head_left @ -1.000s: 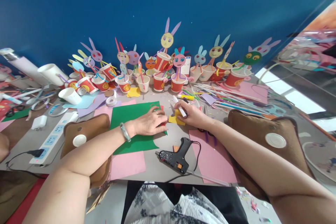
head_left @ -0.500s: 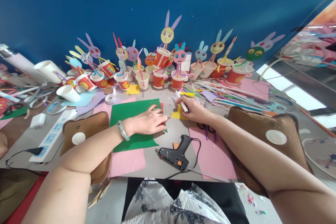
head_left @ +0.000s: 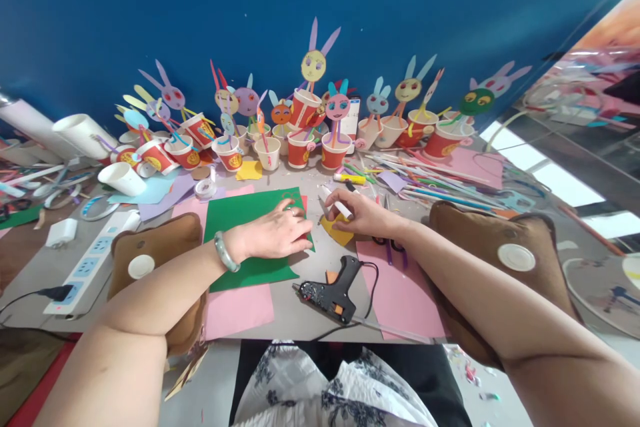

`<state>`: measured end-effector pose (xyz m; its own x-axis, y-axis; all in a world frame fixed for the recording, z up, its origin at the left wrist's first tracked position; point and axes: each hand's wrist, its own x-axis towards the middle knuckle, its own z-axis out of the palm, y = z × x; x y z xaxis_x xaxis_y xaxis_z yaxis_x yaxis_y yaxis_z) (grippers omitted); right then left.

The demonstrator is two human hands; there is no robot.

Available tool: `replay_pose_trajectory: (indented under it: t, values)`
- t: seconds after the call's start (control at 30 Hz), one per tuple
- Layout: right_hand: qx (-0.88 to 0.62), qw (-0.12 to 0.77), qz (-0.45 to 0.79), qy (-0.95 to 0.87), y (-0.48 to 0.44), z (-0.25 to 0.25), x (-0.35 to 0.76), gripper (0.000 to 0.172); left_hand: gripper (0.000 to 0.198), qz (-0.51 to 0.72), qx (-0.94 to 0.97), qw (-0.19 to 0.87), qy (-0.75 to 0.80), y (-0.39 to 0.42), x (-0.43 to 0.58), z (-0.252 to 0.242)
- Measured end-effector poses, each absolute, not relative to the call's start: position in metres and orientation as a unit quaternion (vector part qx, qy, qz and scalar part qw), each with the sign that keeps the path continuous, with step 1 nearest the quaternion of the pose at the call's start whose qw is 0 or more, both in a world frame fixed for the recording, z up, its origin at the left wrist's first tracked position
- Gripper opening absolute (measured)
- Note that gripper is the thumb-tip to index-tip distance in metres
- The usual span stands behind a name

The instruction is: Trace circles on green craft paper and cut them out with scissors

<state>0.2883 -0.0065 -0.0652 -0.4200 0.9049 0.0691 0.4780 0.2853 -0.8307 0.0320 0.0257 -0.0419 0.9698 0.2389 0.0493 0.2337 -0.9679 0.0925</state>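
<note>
My left hand (head_left: 277, 230) lies palm down on a green sheet of paper (head_left: 235, 217), fingers stretched toward the right edge. A bit of red paper shows by its fingertips, partly hidden. Small outlines are drawn near the sheet's top right corner. Between the fingers of my right hand (head_left: 367, 213) is a white marker (head_left: 341, 205), slanted over a yellow paper scrap (head_left: 336, 232). Below both hands rests a black glue gun (head_left: 330, 290), its nozzle pointing left. Purple-handled scissors (head_left: 390, 250) lie partly under my right wrist.
Paper cups with rabbit faces (head_left: 336, 147) line the blue wall. Pipe cleaners (head_left: 425, 180) are heaped at the right. Brown cushions (head_left: 165, 247) lie beneath both forearms. A power strip (head_left: 93, 260) sits left, and pink paper (head_left: 405, 287) lies right of the glue gun.
My right hand has moved slightly left and toward me with the white marker, closer to my left hand. The left hand keeps its place on the green sheet. The view has shifted slightly.
</note>
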Motion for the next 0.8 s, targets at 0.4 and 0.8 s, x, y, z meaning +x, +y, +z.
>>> replay_pose_trajectory:
  t: [0.4, 0.8]
  values:
    - [-0.482, 0.22, 0.321, -0.785, -0.012, -0.06, 0.287, 0.036, 0.023, 0.052, 0.991, 0.06, 0.109, 0.03, 0.035, -0.051]
    - [-0.453, 0.206, 0.316, -0.807, -0.01, -0.062, 0.289, 0.051, 0.019, 0.06, 0.988, 0.102, 0.101, 0.024, 0.041, -0.053]
